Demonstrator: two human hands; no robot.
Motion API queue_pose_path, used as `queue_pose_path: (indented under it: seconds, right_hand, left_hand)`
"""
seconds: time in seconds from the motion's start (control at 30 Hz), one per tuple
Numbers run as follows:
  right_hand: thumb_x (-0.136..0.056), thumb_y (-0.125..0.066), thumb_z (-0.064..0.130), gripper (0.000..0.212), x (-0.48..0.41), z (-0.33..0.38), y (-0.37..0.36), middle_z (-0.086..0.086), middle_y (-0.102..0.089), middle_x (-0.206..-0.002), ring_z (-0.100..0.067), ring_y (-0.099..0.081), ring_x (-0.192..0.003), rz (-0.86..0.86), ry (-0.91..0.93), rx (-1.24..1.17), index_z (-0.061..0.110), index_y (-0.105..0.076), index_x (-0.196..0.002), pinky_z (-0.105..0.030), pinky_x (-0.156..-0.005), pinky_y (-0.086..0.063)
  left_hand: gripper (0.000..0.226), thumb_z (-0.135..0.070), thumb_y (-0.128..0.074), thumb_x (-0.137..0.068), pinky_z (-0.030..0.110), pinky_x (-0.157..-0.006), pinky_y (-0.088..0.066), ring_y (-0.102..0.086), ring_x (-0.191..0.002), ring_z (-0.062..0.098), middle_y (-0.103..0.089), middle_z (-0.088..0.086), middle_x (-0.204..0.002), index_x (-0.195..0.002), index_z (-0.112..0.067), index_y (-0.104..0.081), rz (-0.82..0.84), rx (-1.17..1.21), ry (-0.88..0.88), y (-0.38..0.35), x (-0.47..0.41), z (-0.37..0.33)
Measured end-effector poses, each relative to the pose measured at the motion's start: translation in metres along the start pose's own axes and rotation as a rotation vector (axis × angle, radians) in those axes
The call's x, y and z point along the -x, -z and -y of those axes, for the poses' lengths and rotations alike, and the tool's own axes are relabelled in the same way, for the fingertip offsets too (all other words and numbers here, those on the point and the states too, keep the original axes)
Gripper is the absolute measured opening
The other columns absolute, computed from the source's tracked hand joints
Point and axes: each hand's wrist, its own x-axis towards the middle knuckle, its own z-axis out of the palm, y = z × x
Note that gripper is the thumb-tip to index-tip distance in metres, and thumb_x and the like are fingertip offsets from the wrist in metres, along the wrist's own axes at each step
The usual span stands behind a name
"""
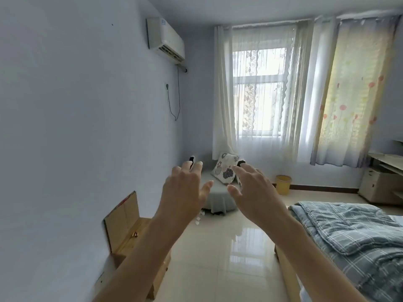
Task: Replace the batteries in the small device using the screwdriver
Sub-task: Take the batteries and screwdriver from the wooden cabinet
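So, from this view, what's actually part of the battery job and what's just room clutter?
Part of the job:
- left hand, open, holding nothing
- right hand, open, holding nothing
- no device, screwdriver or batteries in view

Just lying about:
- floral cushion on the grey seat
- yellow bin
- plaid quilt
- wooden cabinet
- air conditioner

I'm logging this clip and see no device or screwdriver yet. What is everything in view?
air conditioner: one, white, high on left wall
window: one, far wall, behind sheer curtain
floral curtain: one, yellowish with red flowers, right of window
cushion: one, floral, on grey seat by window
bin: one, yellow, floor under window
quilt: one, blue plaid, bed at right
wooden cabinet: one, left wall
left hand: open, empty, raised
right hand: open, empty, raised
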Motion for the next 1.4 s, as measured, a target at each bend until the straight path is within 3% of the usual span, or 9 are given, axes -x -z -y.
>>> queue_pose_path:
  seconds: [0.23,0.37,0.53,0.73,0.87,1.1,1.4]
  right_hand:
    - [-0.107,-0.056,0.031,0.058,-0.073,-0.037,-0.066,-0.003,-0.048,-0.162,-0.024,-0.047,-0.147,-0.013,-0.011,-0.103,0.014,-0.043,-0.161,-0.037,-0.118,-0.040]
    - [-0.109,-0.053,0.030,0.052,-0.144,-0.047,-0.089,-0.005,-0.051,-0.160,-0.025,-0.048,-0.146,-0.035,-0.025,-0.120,0.015,-0.047,-0.158,-0.045,-0.116,-0.046]
    - [-0.109,-0.054,0.028,0.050,-0.218,-0.048,-0.129,-0.005,-0.056,-0.153,-0.026,-0.050,-0.142,-0.057,0.014,-0.176,0.013,-0.050,-0.156,-0.041,-0.112,-0.044]
    - [-0.113,-0.043,0.039,0.051,-0.302,-0.059,-0.194,-0.006,-0.055,-0.151,-0.028,-0.053,-0.137,0.020,0.043,-0.216,0.012,-0.047,-0.156,-0.045,-0.106,-0.050]
    - [-0.113,-0.043,0.037,0.044,-0.363,-0.070,-0.242,-0.004,-0.060,-0.136,-0.028,-0.056,-0.129,0.067,0.074,-0.234,0.013,-0.053,-0.148,-0.047,-0.100,-0.052]
    - [-0.112,-0.046,0.041,0.051,-0.494,-0.094,-0.326,-0.007,-0.054,-0.151,-0.029,-0.052,-0.136,0.143,0.152,-0.283,0.013,-0.045,-0.155,-0.047,-0.106,-0.048]
    - [-0.112,-0.047,0.045,0.052,-0.653,-0.068,-0.441,-0.008,-0.055,-0.150,-0.030,-0.051,-0.137,0.306,0.326,-0.347,0.012,-0.047,-0.152,-0.045,-0.104,-0.045]
  left_hand:
    - [0.065,-0.056,-0.057,-0.106,0.036,-0.101,-0.053,-0.058,-0.129,0.025,-0.059,0.003,-0.148,-0.159,-0.020,-0.046,-0.009,0.116,0.100,-0.069,-0.064,0.045]
    - [0.067,-0.054,-0.059,-0.105,0.039,-0.104,-0.054,-0.058,-0.133,0.026,-0.057,0.003,-0.152,-0.160,-0.020,-0.044,-0.021,0.100,0.135,-0.094,-0.114,0.076]
    - [0.068,-0.054,-0.061,-0.104,0.041,-0.107,-0.055,-0.057,-0.137,0.027,-0.056,0.006,-0.154,-0.161,-0.021,-0.044,-0.047,0.040,0.166,-0.125,-0.179,0.114]
    - [0.067,-0.055,-0.063,-0.103,0.043,-0.105,-0.056,-0.052,-0.142,0.028,-0.043,0.007,-0.162,-0.159,-0.021,-0.047,-0.012,-0.008,0.226,-0.174,-0.235,0.156]
    - [0.068,-0.055,-0.063,-0.103,0.044,-0.105,-0.056,-0.051,-0.143,0.028,-0.043,0.007,-0.162,-0.159,-0.021,-0.047,-0.015,-0.047,0.288,-0.210,-0.273,0.193]
    - [0.069,-0.055,-0.061,-0.104,0.043,-0.106,-0.055,-0.048,-0.147,0.029,-0.040,0.008,-0.165,-0.162,-0.021,-0.043,-0.028,-0.116,0.398,-0.289,-0.357,0.257]
    - [0.068,-0.055,-0.056,-0.106,0.041,-0.106,-0.055,-0.045,-0.149,0.026,-0.034,0.006,-0.169,-0.164,-0.024,-0.039,0.015,-0.218,0.596,-0.361,-0.439,0.351]
